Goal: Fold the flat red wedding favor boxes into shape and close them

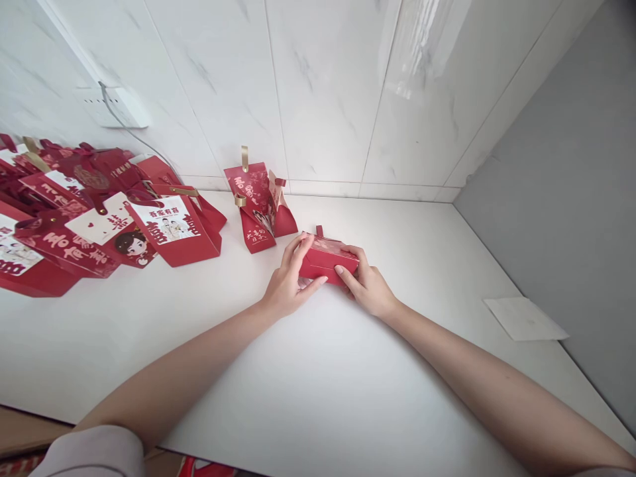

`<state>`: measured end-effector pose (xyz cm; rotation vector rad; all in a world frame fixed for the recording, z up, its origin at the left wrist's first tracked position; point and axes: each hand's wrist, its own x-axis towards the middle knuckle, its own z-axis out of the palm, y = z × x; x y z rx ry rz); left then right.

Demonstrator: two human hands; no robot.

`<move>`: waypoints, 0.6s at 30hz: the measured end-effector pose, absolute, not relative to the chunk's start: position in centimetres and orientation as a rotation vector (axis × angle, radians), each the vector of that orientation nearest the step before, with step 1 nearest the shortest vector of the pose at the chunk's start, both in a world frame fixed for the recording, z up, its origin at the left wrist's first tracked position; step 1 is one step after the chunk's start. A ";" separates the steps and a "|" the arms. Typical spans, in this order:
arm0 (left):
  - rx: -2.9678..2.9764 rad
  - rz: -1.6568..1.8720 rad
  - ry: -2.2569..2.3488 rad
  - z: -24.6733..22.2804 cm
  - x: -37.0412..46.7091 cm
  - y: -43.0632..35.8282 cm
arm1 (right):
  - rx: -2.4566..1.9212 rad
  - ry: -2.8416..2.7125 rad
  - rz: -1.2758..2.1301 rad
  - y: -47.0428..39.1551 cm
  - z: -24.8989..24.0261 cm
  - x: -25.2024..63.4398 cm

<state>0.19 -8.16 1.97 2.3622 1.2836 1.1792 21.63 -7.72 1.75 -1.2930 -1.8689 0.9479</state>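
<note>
Between my two hands is a red paper gift box [325,265], tipped so that a plain red face with a flap seam points toward me. A small dark red ribbon tab sticks out at its far side. My left hand [291,281] grips the box's left end, fingers on top and thumb along the lower edge. Around the right end my right hand [366,281] is closed, its thumb pressed on the red face. Just beyond the left hand stand two partly folded red boxes [258,212] with gold and dark red ribbon loops.
Many assembled red gift boxes [169,228] crowd the left side of the white table [318,391]. A flat white paper [525,318] lies by the grey panel [561,199] at right. A socket [116,107] with a cable is on the tiled wall.
</note>
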 end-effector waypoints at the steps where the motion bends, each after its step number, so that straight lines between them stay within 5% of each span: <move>1: 2.300 1.213 1.277 2.0 0.2 -8.1 | -1.303 -1.885 0.937 -7.7 1.8 21.6; 18: 1.808 1.102 1.272 2.1 0.3 -7.9 | -1.267 -1.975 0.756 -7.3 0.5 21.6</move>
